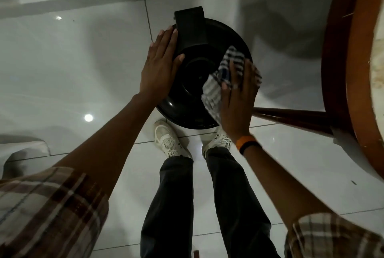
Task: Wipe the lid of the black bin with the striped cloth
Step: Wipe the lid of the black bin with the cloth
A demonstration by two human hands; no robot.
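Observation:
The black bin [187, 83] stands on the white tiled floor just in front of my feet, seen from above, its round glossy lid shut and a black hinge block at its far edge. My left hand [160, 66] lies flat on the lid's left rim, fingers spread, holding nothing. My right hand [239, 95] presses the striped cloth [220, 79] down on the lid's right side. The cloth is white with dark stripes and bunched under my fingers, part of it hanging over the rim.
A round wooden table [357, 60] with dark brown legs stands close on the right; one leg [291, 116] runs just behind my right hand. A wall base [83, 2] runs behind the bin. A white draped thing [25, 149] lies on the floor at left.

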